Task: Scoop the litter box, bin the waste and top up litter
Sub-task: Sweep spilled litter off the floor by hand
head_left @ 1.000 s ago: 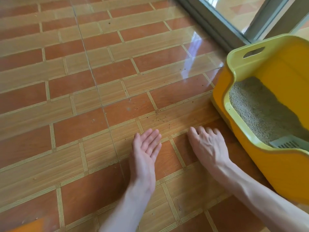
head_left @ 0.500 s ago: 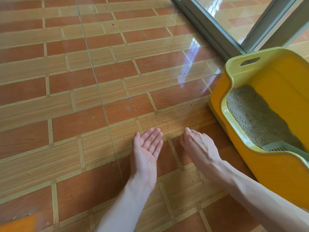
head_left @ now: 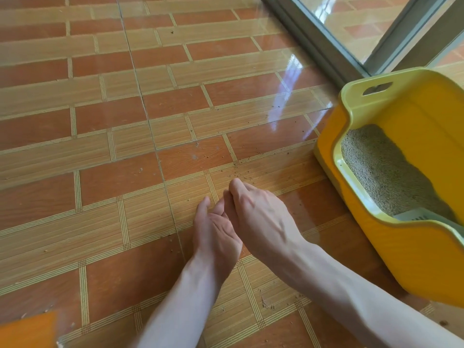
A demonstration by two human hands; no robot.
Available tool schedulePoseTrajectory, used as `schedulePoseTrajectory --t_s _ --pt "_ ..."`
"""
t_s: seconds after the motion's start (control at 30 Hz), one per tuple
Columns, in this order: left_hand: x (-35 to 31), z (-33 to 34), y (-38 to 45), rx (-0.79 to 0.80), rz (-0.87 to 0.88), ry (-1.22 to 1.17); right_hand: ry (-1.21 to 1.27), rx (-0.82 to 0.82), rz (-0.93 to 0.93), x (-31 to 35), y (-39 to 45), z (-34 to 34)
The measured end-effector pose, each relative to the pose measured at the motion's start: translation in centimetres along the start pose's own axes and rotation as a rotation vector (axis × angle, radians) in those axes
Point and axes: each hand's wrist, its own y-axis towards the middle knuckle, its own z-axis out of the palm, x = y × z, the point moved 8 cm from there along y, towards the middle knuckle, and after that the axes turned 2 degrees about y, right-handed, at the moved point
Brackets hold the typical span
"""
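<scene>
A yellow litter box (head_left: 414, 252) stands on the tiled floor at the right, with grey-beige litter (head_left: 384, 172) inside and a pale scoop (head_left: 416, 217) lying at its near end. Scattered litter grains (head_left: 241, 172) dot the floor left of the box. My left hand (head_left: 213, 232) rests palm up and cupped on the floor. My right hand (head_left: 258, 217) lies against it, fingers curled down at the left palm's edge. What lies in the palm is hidden.
The floor is glossy orange and wood-pattern tile. A sliding glass door with a grey frame (head_left: 324, 38) runs behind the box at the top right. An orange object's corner (head_left: 27, 330) shows at the bottom left. A small litter clump (head_left: 266, 306) lies near my right forearm.
My right hand has swept left across the floor until it meets my cupped left hand. The left hand has stayed in place, its fingers now curled up. The view has shifted slightly.
</scene>
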Motion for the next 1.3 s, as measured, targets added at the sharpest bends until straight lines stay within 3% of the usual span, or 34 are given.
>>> schedulePoseTrajectory --t_s 0.3,0.5,0.7,0.87,1.13,1.3 --pt "0.2 2.0 -0.2 0.168 -0.022 -0.157 -0.21 0.004 -0.096 0.8 -0.7 1.3" --pt "-0.3 1.6 -0.8 0.135 -0.038 -0.098 -0.05 -0.006 -0.038 0.0 -0.9 0.2" --pt "-2.8 0.8 -2.1 0.086 0.062 -0.044 0.04 -0.172 0.119 -5.4 0.1 -1.5" --pt "-4.8 -0.2 -2.8 0.059 0.084 -0.071 -0.134 -0.099 0.131 -9.3 3.1 1.6" --pt "-6.9 -2.2 -3.6 -0.018 0.131 -0.101 -0.52 0.096 0.101 -8.0 8.1 6.0" --pt "-7.8 -2.7 -4.1 -0.048 0.142 -0.097 -0.532 0.096 0.079 -6.4 10.0 7.5"
